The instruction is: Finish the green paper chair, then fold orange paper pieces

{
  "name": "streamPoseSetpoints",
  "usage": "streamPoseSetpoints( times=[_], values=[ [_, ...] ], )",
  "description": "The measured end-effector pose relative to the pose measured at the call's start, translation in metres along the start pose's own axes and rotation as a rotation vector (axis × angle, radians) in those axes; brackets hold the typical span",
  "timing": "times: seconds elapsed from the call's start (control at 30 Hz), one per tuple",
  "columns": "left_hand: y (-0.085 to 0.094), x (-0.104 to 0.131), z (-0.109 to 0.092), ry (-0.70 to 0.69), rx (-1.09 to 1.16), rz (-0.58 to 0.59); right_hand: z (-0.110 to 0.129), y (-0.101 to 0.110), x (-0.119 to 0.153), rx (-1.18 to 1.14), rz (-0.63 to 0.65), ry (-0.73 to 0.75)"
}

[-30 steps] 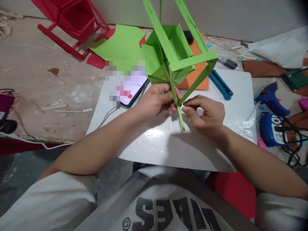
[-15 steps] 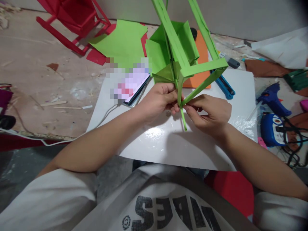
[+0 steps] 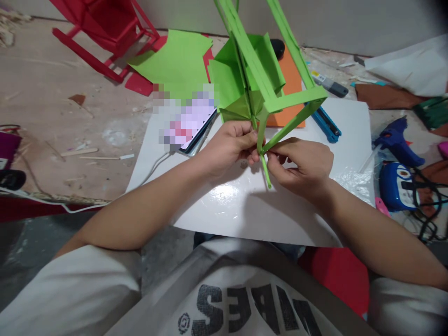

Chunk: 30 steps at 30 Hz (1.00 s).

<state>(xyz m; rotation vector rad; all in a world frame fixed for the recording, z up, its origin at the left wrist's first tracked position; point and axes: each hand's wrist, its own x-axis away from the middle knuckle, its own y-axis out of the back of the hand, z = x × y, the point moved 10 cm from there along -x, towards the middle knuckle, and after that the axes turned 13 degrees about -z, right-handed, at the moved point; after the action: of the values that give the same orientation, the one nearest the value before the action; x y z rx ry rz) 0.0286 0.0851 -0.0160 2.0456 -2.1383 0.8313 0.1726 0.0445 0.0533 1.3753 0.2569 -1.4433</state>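
A green paper model chair (image 3: 292,99), tilted over the white board, is held between both hands. Its folded paper strips form a frame, with a boxy seat behind. My left hand (image 3: 235,142) is closed around the frame's lower left part, where strips meet. My right hand (image 3: 303,163) pinches the joint from the right, its fingertips touching the strips. A thin green end (image 3: 266,172) sticks out below the fingers. Just what lies between my fingertips is partly hidden.
A phone (image 3: 192,121) with a white cable lies left on the white board (image 3: 217,205). A red paper rocking chair (image 3: 112,32) stands at the back left. On the right are a blue cutter (image 3: 327,123), a grey cutter (image 3: 331,85), a glue gun (image 3: 395,140) and a blue device (image 3: 395,186) with black cords.
The green chair has shifted very slightly left with both hands. Both hands keep the same hold at the joint.
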Motion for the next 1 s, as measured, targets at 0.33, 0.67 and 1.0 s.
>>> streamPoseSetpoints(
  times=[0.33,0.67,1.0],
  values=[
    [0.006,0.000,0.000,0.036,0.024,-0.058,-0.003,-0.003,-0.001,-0.089,0.026,-0.031],
    [0.001,0.001,-0.002,-0.009,-0.014,-0.022,0.004,-0.001,-0.002,-0.113,-0.014,0.058],
    [-0.001,-0.003,0.006,0.000,0.021,0.054,-0.002,-0.010,0.004,0.003,0.133,-0.047]
  ],
)
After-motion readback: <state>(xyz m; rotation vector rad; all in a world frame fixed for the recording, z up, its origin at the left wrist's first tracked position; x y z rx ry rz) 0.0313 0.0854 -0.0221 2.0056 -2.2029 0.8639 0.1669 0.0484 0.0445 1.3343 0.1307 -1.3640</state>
